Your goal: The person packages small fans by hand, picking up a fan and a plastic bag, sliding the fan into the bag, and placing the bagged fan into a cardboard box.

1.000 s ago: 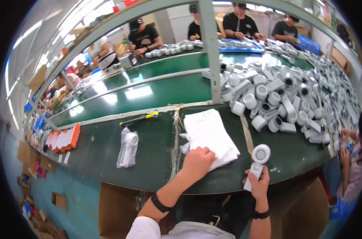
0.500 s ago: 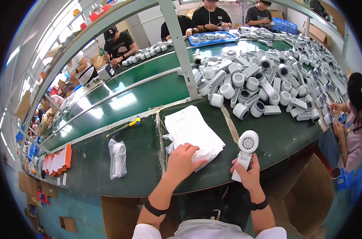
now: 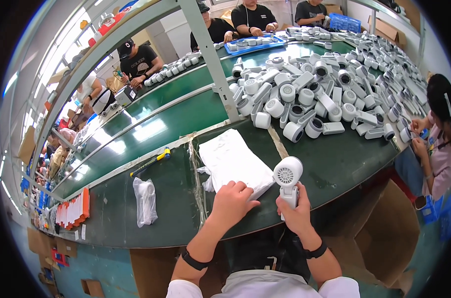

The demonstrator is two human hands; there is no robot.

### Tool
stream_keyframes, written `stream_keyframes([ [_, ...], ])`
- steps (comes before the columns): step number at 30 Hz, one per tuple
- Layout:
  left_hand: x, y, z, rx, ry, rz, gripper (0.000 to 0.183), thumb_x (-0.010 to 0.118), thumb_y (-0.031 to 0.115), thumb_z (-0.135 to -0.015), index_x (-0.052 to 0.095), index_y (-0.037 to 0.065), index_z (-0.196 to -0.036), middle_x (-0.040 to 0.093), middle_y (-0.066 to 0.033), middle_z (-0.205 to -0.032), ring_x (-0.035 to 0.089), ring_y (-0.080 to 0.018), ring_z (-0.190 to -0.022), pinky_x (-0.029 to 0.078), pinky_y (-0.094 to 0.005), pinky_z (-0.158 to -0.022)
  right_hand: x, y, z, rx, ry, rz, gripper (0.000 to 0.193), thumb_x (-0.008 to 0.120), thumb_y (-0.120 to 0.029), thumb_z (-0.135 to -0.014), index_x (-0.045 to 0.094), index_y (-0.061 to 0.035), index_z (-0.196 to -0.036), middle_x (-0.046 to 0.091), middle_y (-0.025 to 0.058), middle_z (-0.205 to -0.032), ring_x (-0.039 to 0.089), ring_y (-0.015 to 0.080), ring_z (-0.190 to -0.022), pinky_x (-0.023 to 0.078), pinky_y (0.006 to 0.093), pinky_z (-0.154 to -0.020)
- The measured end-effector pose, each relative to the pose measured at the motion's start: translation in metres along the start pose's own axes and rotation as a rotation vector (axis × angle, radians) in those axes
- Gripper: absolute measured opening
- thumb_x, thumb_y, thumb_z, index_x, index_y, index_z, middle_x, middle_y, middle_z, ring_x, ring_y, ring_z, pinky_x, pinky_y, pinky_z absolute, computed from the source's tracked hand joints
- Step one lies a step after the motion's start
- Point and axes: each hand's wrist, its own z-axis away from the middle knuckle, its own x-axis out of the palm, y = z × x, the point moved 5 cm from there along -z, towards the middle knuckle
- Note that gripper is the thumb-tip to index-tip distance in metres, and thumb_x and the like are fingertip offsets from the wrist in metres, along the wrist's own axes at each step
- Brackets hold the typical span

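My right hand (image 3: 296, 212) is closed round the light grey handle of a handheld fan (image 3: 288, 174), held upright with its round slotted head toward me. My left hand (image 3: 232, 204) rests on the near edge of a stack of white plastic bags (image 3: 234, 161); its fingers are bent and its thumb stands apart. To the left on the dark green table lies another fan (image 3: 146, 202), wrapped in a clear bag. Beyond it is a yellow and black tool (image 3: 151, 162), perhaps a cutter.
A large heap of grey fans (image 3: 310, 94) covers the table's far right. A metal post (image 3: 210, 59) rises behind the bags. Orange-edged cards (image 3: 72, 208) stand at the left. An open cardboard box (image 3: 384, 233) is below right. A person (image 3: 434, 134) works at the right; several others sit across.
The fan in my right hand has moved left and turned more upright. My left fingers have bent more at the bags' near edge. The whole view has shifted slightly.
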Motion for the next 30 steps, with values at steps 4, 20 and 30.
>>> stream_keyframes([
  [4,0.013,-0.010,0.001,-0.011,-0.103,-0.126,0.024,0.081,0.020,-0.072,0.070,0.010,-0.091,0.065,-0.0057,-0.090,0.061,-0.0265,-0.080,0.051,-0.0370,-0.072,0.000,0.008,0.001,-0.046,0.005,0.061,0.045,0.065,-0.002,-0.087,0.044,-0.0018,-0.127,0.060,0.0038,-0.086,0.058,0.0099,-0.064,0.049,0.0259,-0.057],
  [20,0.000,-0.030,-0.003,-0.237,-0.030,0.312,0.013,0.066,0.012,-0.088,0.071,0.003,-0.097,0.069,-0.0138,-0.092,0.066,-0.0305,-0.083,0.052,-0.0360,-0.075,0.030,-0.009,-0.003,0.135,-0.015,-0.235,0.051,0.073,-0.003,-0.083,0.043,-0.0016,-0.124,0.061,0.0047,-0.091,0.059,0.0104,-0.065,0.050,0.0258,-0.055],
  [30,0.003,-0.038,-0.003,-0.411,0.043,0.431,0.017,0.063,0.011,-0.090,0.068,-0.001,-0.101,0.070,-0.0183,-0.086,0.069,-0.0269,-0.076,0.053,-0.0335,-0.070,0.050,-0.027,-0.003,-0.045,0.083,-0.105,0.052,0.072,0.002,-0.081,0.042,-0.0010,-0.122,0.064,0.0064,-0.097,0.060,0.0106,-0.070,0.050,0.0245,-0.059],
])
